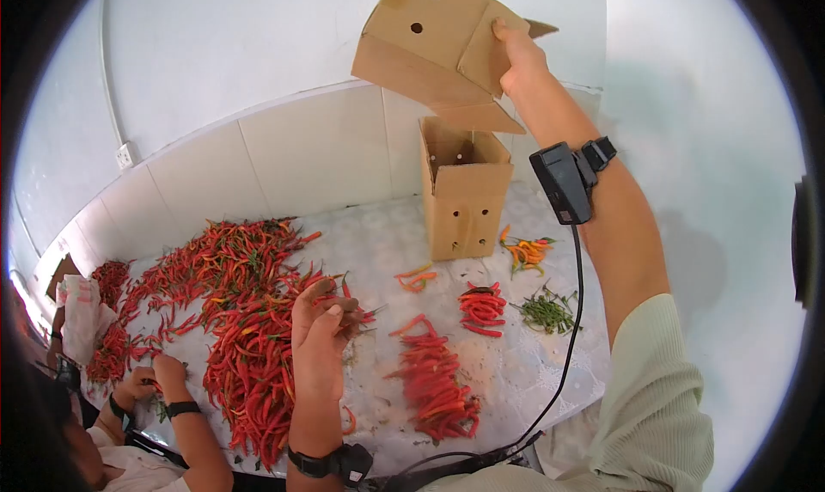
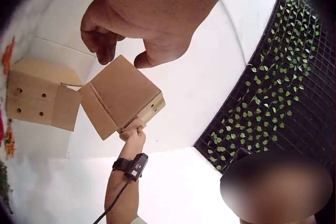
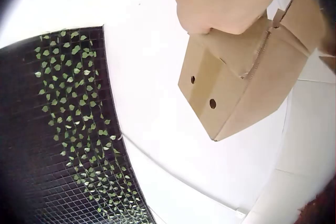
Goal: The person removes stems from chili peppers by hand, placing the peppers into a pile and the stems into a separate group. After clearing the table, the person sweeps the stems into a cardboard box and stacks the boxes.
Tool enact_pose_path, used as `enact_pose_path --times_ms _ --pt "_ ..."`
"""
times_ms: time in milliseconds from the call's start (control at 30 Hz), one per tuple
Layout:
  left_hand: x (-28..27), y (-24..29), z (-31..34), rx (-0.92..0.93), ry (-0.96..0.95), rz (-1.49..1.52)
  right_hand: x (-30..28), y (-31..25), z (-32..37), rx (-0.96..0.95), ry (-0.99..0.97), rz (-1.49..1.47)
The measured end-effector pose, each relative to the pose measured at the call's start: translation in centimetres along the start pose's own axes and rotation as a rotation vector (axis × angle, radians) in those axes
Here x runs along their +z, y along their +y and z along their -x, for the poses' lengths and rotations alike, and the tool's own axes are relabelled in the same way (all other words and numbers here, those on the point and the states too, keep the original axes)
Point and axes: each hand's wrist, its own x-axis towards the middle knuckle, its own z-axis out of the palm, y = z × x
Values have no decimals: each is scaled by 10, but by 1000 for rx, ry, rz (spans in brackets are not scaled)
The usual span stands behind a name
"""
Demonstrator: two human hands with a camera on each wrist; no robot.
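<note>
My right hand (image 1: 522, 58) grips a cardboard box (image 1: 421, 32) by one end and holds it up tilted, high against the wall. Two round holes show in its side, and loose flaps hang from it. Below, a second cardboard box (image 1: 468, 208) stands upright on the table with its top flaps open. My left hand (image 1: 320, 342) hovers in front of a big heap of red chili peppers (image 1: 253, 354), fingers loosely bent. Nothing shows between its thumb and fingers in the left wrist view. Right of it lies a row of red chilies (image 1: 434, 385) on the table.
A smaller row of red chilies (image 1: 483, 310), some orange chilies (image 1: 528, 253) and a pile of green stems (image 1: 550, 311) lie on the right. At the left, another person's hands (image 1: 159, 380) work by the heap. A black cable (image 1: 571, 337) runs from my right wrist.
</note>
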Motion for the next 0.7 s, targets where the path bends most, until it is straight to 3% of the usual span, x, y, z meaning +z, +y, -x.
enact_pose_path --times_ms 333,700 --pt "-4 3 9 -5 17 -29 -31 41 -12 171 207 -179" --pt "-5 -3 9 -26 -22 -18 -36 19 33 104 242 -254"
